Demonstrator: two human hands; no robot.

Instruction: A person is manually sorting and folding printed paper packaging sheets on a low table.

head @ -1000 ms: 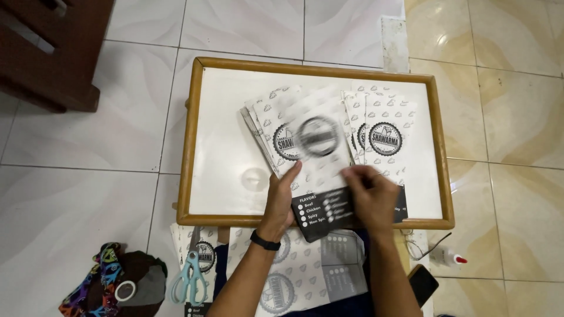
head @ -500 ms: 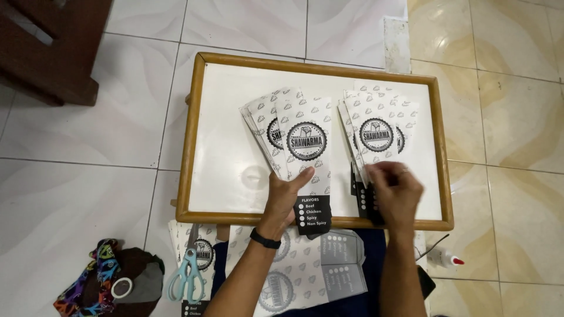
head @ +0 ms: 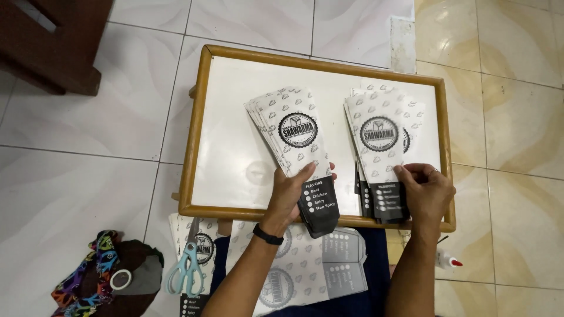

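Left hand (head: pixel 292 196) fingers gripping left stack of printed paper pouches (head: pixel 294 147), right hand (head: pixel 426 194) fingers pinching right stack of pouches (head: pixel 379 147), both on white wood-framed table (head: pixel 235 117), scissors (head: pixel 185 270) near left.

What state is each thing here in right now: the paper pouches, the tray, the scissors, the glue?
Left stack of pouches: fanned, flat on the tray, held by left hand.
Right stack of pouches: fanned, held by right hand.
Tray: flat on the floor.
Scissors: shut, lying on loose sheets.
Glue bottle: capped, lying down.
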